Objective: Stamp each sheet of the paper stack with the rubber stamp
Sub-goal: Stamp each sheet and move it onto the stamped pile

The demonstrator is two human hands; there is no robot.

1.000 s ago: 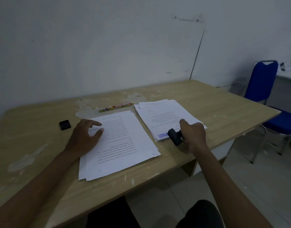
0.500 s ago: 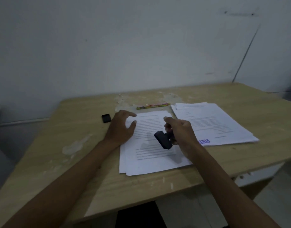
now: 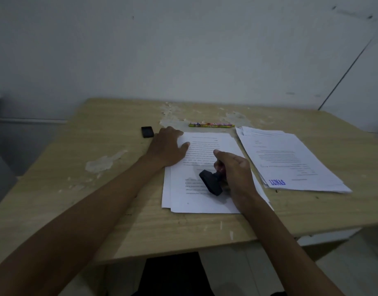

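A stack of printed paper (image 3: 207,199) lies in front of me on the wooden table (image 3: 111,189). My left hand (image 3: 167,149) rests flat on the stack's top left corner. My right hand (image 3: 235,174) grips the handle of a black rubber stamp (image 3: 211,182), tilted, with its base over the lower middle of the top sheet. Whether the base touches the paper I cannot tell. To the right lies a second pile of sheets (image 3: 290,159); its top sheet bears a blue "LUNAS" stamp mark (image 3: 277,182) at the near left corner.
A small black flat object (image 3: 147,131) lies left of my left hand. A colourful pencil (image 3: 211,124) lies beyond the stack near peeled patches of the table top. A pale wall stands behind the table. The table's front edge is near my body.
My right hand carried the stamp from the right pile leftward over the left stack and lowered it toward the top sheet. The view swung left. My left hand stayed on the stack.
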